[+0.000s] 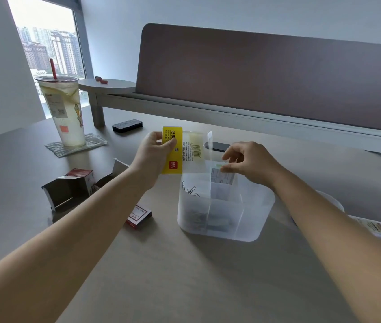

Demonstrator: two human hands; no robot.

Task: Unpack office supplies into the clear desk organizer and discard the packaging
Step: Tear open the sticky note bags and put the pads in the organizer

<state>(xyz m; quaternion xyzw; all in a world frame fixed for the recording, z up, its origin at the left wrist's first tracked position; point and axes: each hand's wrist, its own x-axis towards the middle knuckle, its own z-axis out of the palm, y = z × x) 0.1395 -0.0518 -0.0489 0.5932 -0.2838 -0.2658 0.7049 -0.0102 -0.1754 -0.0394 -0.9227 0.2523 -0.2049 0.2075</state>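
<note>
Both forearms reach forward over a grey desk (pixel 161 276). Below and between the hands stands the clear organizer (pixel 225 213), divided into compartments; paper clips (pixel 190 190) lie in its near-left compartment, dark items sit lower down that are too blurred to name, and a printed card stands in a far compartment just under the right hand.

Near the left forearm, on its right side, a small red-and-white box (pixel 139 216) lies flat on the desk. Left of that forearm sits an opened dark cardboard box (pixel 68 190), flaps up.

Left hand (pixel 153 151): thumb and fingers pinch the yellow header of a sticky-note packet (pixel 180 152), held up above the organizer's far-left rim. The packet's clear plastic sleeve runs rightward from the header, its flap (pixel 210 141) standing open.

Right hand (pixel 245 162): fingers curled, thumb and forefinger pinched at the sleeve's open end, above the organizer; what exactly they pinch I cannot tell.

Right of the right forearm, a clear plastic wrapper (pixel 378 229) lies at the desk edge.

Beyond the left hand: a black eraser-like block (pixel 127 126), then a tall iced drink (pixel 62 110) with a red straw on a napkin. Beyond both hands runs a brown desk divider (pixel 266 73).
</note>
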